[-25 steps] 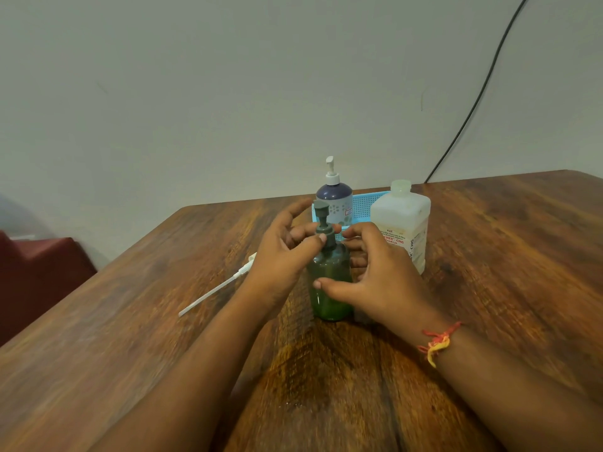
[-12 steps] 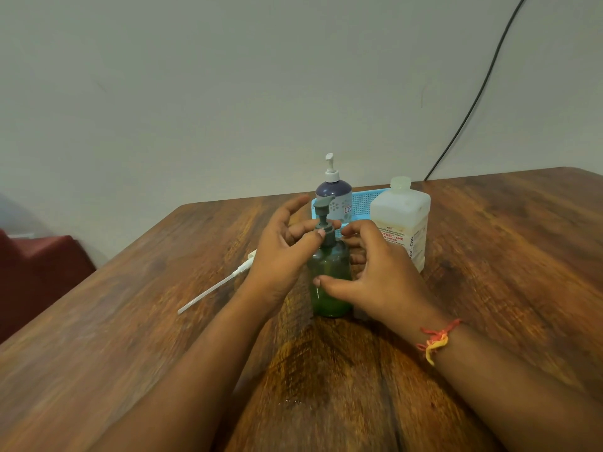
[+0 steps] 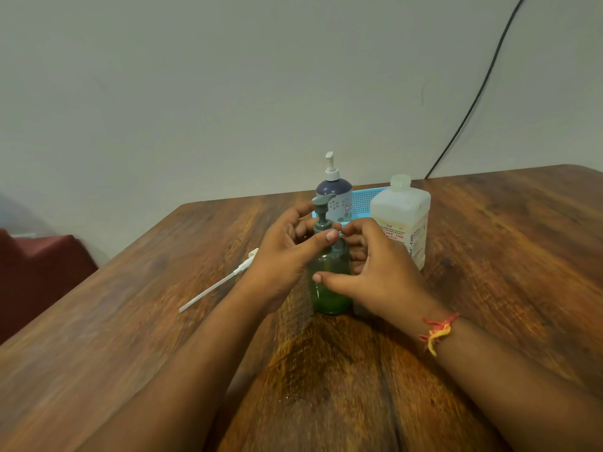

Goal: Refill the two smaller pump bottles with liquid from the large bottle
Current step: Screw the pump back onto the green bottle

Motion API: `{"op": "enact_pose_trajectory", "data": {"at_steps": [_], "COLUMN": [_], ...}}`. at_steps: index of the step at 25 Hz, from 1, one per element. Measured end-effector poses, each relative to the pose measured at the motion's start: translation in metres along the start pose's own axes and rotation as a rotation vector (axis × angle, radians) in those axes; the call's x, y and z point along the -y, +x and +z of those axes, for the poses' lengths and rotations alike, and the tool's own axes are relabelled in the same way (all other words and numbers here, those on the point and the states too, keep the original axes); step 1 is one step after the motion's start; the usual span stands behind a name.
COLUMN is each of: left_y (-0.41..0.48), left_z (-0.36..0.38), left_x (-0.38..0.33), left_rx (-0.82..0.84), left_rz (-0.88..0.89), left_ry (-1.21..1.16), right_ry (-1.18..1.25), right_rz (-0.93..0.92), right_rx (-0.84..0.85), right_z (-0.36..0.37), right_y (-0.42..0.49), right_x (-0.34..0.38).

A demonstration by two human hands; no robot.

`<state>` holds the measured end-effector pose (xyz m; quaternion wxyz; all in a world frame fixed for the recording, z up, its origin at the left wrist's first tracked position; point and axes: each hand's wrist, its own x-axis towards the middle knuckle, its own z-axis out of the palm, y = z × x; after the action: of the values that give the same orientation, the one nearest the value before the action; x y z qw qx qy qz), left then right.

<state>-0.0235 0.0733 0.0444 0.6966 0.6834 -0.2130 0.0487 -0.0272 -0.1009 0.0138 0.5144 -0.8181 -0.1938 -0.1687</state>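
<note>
A small green pump bottle (image 3: 329,296) stands upright at the table's middle, its grey pump head (image 3: 322,203) pointing right. My left hand (image 3: 283,256) pinches the pump collar between thumb and fingers. My right hand (image 3: 375,272) wraps the bottle's body from the right, thumb across its front. Behind stands a dark blue pump bottle (image 3: 335,197) with a white pump. The large translucent white bottle (image 3: 403,220), uncapped, stands to the right.
A light blue mesh basket (image 3: 362,200) sits behind the bottles. A loose white pump with a long dip tube (image 3: 215,285) lies on the wooden table (image 3: 505,256) to the left. A red seat (image 3: 36,272) is beyond the left edge. A black cable (image 3: 473,102) runs down the wall.
My hands stay on the green bottle; the left fingers have shifted slightly round the collar and the pump head has turned a little.
</note>
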Motion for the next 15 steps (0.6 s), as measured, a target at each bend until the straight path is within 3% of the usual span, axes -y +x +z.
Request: {"op": "enact_pose_trajectory", "data": {"at_steps": [4,8,12,15], "left_y": [0.001,0.001,0.01,0.029], "left_z": [0.0,0.0,-0.005,-0.002], "left_x": [0.0,0.001,-0.009,-0.03], "left_rx": [0.002,-0.123,-0.245,-0.354], "left_rz": [-0.013,0.023,0.1,0.187], "left_ry": [-0.002,0.093,0.137,0.169], "right_ry": [-0.075,-0.423,-0.413,-0.448], "right_rz": [-0.017,-0.136,-0.359,-0.365], "right_rx": [0.013,-0.041,-0.367,-0.567], "right_z": [-0.002,-0.005,-0.022,-0.036], "right_y": [-0.001,-0.006,-0.005,0.002], "right_x": [0.001,0.009,0.017,0.011]}}
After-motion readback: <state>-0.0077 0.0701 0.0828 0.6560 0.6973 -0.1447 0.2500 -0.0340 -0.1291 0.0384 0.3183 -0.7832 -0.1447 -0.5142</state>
